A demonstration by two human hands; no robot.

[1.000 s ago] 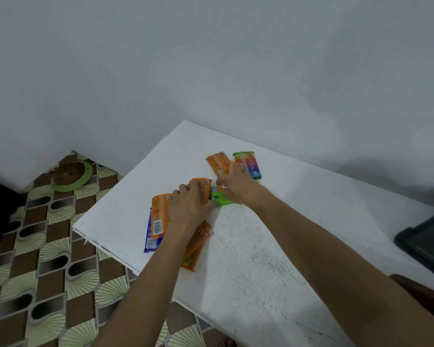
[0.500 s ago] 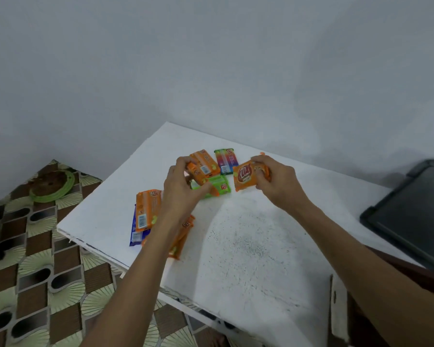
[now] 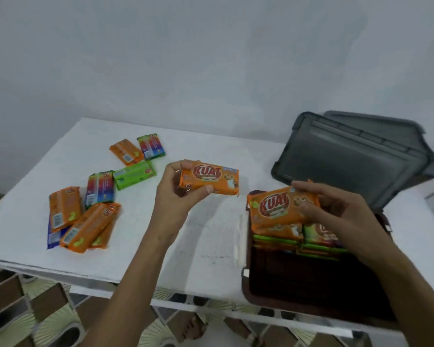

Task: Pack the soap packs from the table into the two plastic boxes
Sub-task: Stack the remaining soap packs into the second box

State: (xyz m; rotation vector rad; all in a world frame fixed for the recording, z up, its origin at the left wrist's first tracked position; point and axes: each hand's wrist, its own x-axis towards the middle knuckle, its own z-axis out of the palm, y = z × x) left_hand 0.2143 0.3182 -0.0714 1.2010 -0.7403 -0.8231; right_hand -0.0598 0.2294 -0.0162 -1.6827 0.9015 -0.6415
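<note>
The left hand (image 3: 174, 196) and the right hand (image 3: 336, 211) are seen on bare arms (image 3: 135, 284), and bare toes (image 3: 195, 328) are seen lower down.

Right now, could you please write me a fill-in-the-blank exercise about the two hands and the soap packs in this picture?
The left hand grips an ___ plastic-wrapped soap pack above the white table.
The right hand holds a second such pack over the dark brown plastic box; both packs read ___.
The light green soap pack lies flat on the ___.
Missing words: orange; KUAT; table.
</note>
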